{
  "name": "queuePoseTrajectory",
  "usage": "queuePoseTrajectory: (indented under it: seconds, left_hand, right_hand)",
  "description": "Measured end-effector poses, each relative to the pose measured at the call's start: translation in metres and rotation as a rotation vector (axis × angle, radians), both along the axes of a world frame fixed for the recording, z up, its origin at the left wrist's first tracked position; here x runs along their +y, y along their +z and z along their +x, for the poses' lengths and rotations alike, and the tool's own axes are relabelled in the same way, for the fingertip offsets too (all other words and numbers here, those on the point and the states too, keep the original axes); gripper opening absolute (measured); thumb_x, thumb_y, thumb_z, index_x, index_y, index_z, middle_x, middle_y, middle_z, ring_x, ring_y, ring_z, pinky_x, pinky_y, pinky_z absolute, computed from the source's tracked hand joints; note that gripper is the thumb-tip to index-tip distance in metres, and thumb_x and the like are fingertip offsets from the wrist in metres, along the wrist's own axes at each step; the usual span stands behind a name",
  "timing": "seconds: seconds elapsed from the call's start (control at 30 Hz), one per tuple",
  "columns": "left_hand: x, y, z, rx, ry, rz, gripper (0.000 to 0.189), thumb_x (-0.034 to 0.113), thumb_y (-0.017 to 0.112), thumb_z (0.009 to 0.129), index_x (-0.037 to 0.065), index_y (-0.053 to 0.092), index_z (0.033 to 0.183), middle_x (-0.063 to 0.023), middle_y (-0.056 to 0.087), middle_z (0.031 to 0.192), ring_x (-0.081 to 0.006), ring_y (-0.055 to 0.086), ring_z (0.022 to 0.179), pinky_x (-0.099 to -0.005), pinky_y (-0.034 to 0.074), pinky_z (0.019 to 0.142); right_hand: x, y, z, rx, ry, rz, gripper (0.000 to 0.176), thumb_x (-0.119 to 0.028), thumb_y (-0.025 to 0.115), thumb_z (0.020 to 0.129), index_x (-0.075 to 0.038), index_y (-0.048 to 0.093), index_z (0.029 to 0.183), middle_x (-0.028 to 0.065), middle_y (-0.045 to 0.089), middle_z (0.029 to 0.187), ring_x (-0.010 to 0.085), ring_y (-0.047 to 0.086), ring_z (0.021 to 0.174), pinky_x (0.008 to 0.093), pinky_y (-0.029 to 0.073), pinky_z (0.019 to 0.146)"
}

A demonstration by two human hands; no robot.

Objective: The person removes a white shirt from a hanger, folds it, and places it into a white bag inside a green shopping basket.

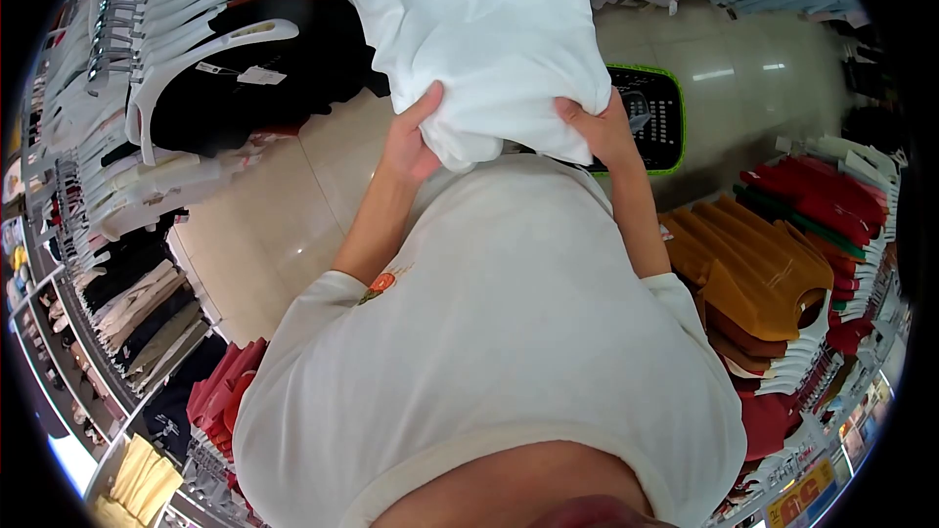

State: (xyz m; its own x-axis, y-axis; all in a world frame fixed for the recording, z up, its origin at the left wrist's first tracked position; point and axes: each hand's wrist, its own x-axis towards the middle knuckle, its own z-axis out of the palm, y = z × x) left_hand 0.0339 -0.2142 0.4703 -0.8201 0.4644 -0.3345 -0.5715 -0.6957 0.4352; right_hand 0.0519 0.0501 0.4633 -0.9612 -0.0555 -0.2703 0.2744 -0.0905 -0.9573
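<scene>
A white T-shirt (489, 49) with a row of small dark cartoon mouse figures on it is stretched out in front of me. My left hand (413, 137) grips its lower edge on the left, thumb on top of the cloth. On the right, my right hand (599, 129) pinches the same edge, thumb on top and the fingers partly hidden beneath. Between the two hands the fabric bunches into soft folds. The shirt's upper end runs out of the top of the view.
A black basket (667, 117) with a bright green rim stands on the tiled floor (284, 225) beyond my right hand. Black garments (254, 88) hang on white hangers at left. Brown shirts (753, 264) hang at right, red ones (220, 396) at lower left.
</scene>
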Motion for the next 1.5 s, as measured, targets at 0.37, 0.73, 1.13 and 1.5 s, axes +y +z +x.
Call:
queuePoseTrajectory:
  seconds: [0.37,0.73,1.13,1.5]
  left_hand:
    - [0.0,-0.012,0.006,0.062,0.014,0.011,0.07,0.019,0.067,0.089,0.002,0.033,0.147,-0.0166,0.052,0.139,-0.0327,0.053,0.127,-0.0471,0.045,0.106]
    - [0.015,0.0,0.009,0.043,-0.02,-0.055,0.067,-0.001,0.06,0.075,-0.002,0.042,0.139,-0.0179,0.055,0.131,-0.0355,0.055,0.123,-0.0468,0.045,0.107]
    - [0.01,0.002,0.011,-0.009,-0.08,0.091,0.073,0.009,0.064,0.082,-0.001,0.032,0.147,-0.0206,0.047,0.143,-0.037,0.047,0.132,-0.0496,0.04,0.112]
    - [0.018,-0.005,0.006,-0.047,-0.175,0.103,0.071,0.031,0.064,0.096,0.007,0.028,0.152,-0.0141,0.043,0.149,-0.0311,0.045,0.137,-0.047,0.04,0.112]
  right_hand:
    - [-0.007,-0.002,-0.006,0.125,-0.015,-0.01,0.051,-0.014,0.079,0.085,0.004,0.057,0.128,0.0079,0.067,0.117,0.0145,0.06,0.105,0.0301,0.048,0.092]
    - [-0.034,-0.002,-0.006,-0.201,0.01,-0.558,0.073,-0.012,0.076,0.087,-0.006,0.035,0.147,0.0118,0.051,0.14,0.0263,0.052,0.129,0.0432,0.045,0.107]
    - [-0.039,0.004,-0.004,-0.301,-0.011,-0.839,0.061,-0.019,0.07,0.092,-0.005,0.042,0.144,0.0122,0.056,0.136,0.0269,0.056,0.125,0.043,0.048,0.104]
    - [-0.04,-0.011,-0.01,-0.231,-0.11,-0.758,0.055,-0.03,0.056,0.101,-0.006,0.038,0.147,0.0126,0.053,0.141,0.0273,0.052,0.13,0.0453,0.048,0.106]
